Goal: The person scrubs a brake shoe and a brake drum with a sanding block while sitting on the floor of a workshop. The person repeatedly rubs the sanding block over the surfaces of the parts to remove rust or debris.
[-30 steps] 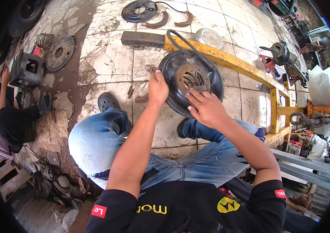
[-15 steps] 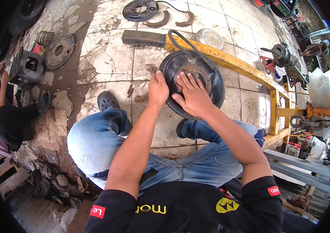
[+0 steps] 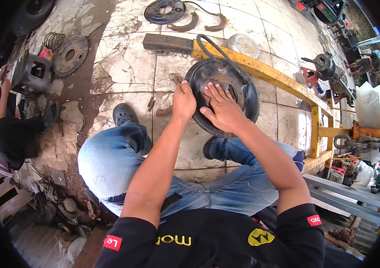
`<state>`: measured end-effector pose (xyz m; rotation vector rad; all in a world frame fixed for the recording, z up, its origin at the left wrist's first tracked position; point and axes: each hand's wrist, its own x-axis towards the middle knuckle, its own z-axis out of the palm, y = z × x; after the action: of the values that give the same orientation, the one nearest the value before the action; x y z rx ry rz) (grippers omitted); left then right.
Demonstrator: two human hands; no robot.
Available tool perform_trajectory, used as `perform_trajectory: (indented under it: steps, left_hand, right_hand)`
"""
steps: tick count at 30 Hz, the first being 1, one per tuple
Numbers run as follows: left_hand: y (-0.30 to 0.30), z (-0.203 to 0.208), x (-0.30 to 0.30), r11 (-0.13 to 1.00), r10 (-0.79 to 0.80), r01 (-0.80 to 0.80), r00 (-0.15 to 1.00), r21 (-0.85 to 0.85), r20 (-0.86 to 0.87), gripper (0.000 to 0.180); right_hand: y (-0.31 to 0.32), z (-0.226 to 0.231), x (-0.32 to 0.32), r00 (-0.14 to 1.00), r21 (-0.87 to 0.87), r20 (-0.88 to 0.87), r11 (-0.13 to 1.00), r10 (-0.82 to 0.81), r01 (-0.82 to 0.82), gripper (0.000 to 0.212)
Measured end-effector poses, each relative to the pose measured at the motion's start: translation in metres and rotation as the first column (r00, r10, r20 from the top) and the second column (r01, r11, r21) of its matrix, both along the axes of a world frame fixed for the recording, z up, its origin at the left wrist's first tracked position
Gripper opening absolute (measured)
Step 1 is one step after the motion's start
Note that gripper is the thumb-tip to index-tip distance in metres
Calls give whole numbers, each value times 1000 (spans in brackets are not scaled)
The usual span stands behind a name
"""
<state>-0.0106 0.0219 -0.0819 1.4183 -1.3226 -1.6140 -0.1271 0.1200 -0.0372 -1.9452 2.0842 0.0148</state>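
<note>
A round black brake backing plate (image 3: 249,99) stands tilted in front of me between my feet, a dark cable (image 3: 211,43) curving off its top. My left hand (image 3: 184,103) is closed on the plate's left rim, thumb in front and the other fingers hidden. My right hand (image 3: 222,109) lies open across the plate's centre, palm down and fingers stretched out. Left of the plate, a curved brake shoe (image 3: 164,112) and small thin parts (image 3: 150,103) rest on the tiles. A small metal piece (image 3: 175,78) lies near my left thumb, partly hidden.
A yellow steel frame (image 3: 261,66) runs behind the plate toward the right, beside a clear round tub (image 3: 242,46). Farther off lie another backing plate (image 3: 161,12) and two brake shoes (image 3: 185,23). At left, a person (image 3: 16,129) sits near a dark crate (image 3: 33,75).
Both hands keep nearly the same places on the backing plate. The whole view has shifted slightly.
</note>
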Motion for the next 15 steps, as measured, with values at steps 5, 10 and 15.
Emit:
perform_trajectory:
  steps: [5, 10, 15]
  left_hand:
    - [-6, -6, 0, 999, -38, 37, 999, 30, 27, 53]
    - [-4, -13, -3, 999, -32, 32, 999, -16, 6, 52]
    - [-7, -8, 2, 1000, -22, 23, 998, 16, -57, 52]
  right_hand:
    - [44, 13, -6, 991, 98, 63, 987, 122, -128, 75]
    - [34, 11, 4, 998, 33, 47, 998, 52, -54, 73]
    - [-6, -1, 3, 999, 0, 49, 1000, -1, 1, 72]
